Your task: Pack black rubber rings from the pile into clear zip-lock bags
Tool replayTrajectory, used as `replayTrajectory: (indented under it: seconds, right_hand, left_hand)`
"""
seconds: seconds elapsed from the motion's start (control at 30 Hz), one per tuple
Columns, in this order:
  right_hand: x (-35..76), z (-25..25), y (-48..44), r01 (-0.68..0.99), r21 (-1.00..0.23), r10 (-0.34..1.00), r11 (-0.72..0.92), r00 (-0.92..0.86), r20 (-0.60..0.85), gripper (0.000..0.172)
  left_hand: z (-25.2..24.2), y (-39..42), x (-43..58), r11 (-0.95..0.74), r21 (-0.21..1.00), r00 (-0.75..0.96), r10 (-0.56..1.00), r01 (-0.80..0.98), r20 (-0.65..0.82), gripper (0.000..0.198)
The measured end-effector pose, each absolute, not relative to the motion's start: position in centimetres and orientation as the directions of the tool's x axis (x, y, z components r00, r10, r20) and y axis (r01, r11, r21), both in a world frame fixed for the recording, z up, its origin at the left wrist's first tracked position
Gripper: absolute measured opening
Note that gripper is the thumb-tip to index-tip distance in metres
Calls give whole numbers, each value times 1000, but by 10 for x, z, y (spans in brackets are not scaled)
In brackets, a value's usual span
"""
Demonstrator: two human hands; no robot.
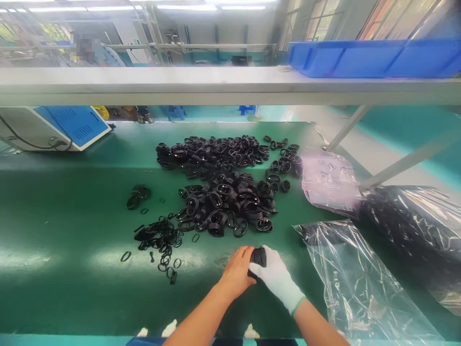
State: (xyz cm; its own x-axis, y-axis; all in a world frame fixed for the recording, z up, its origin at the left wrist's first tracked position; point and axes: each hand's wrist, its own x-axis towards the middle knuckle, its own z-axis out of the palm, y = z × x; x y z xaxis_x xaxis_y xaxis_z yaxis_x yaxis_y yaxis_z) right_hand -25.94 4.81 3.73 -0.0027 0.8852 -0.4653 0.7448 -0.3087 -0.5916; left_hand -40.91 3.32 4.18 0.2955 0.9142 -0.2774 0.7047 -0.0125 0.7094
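Note:
My bare left hand and my right hand, in a white glove, are closed on a black coiled cable between them, low over the green table. The coil's ridged outer turns show between my fingers; its lower part is hidden. Just beyond lies a large pile of similar black coiled cables. Left of my hands is a loose heap of thin black bands, with a few rings scattered around it. A small cluster of coils sits apart, farther left.
At right lie a clear plastic bag, a pinkish bag and a bag full of black items. A white shelf crosses above the green table, bearing a blue bin. A blue-and-white machine stands back left.

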Motion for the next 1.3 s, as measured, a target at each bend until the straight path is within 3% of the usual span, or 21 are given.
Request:
replayTrajectory:
  seconds: [0.1, 0.23, 0.33, 0.6, 0.77, 0.83, 0.9, 1.0, 1.07, 1.3]
  right_hand:
    - [-267, 44, 47, 763, -551, 876, -338, 41, -481, 71]
    - [-267, 54, 47, 761, -549, 863, -345, 28, -504, 68]
    - [-266, 58, 48, 758, -551, 859, -349, 23, -512, 67]
    - [-265, 58, 47, 764, -549, 856, -339, 8, -518, 65]
    - [-265, 51, 45, 752, -565, 861, -340, 7, -509, 64]
    - [-266, 49, 45, 752, -559, 856, -350, 13, -518, 66]
    - [-266, 49, 46, 756, -551, 854, -354, 21, -520, 66]
    - [-265, 49, 46, 768, -547, 866, -333, 18, -501, 63]
    - [-263, 48, 46, 772, -548, 871, -321, 14, -491, 62]
    - [-260, 42, 46, 783, -550, 882, -289, -6, -472, 63]
  left_hand:
    - [54, 51, -418, -78, 671, 360, 886, 738, -293, 72]
    - [66, 92, -420, -111, 366, 201, 955, 924, -217, 26]
    - [68, 106, -421, -184, 257, 235, 954, 949, -186, 17]
    - [81, 65, -468, -409, 282, 485, 822, 868, -299, 32]
    - [78, 51, -448, -269, 239, 340, 878, 933, -337, 78]
    - [74, 48, -439, -163, 221, 243, 881, 961, -406, 83]
    - [71, 42, -436, -60, 320, 194, 893, 946, -407, 79]
    - [63, 29, -437, 20, 614, 224, 921, 789, -318, 77]
    - [57, 20, -435, 59, 727, 234, 926, 684, -296, 77]
    - [42, 15, -424, 114, 755, 196, 931, 646, -308, 77]
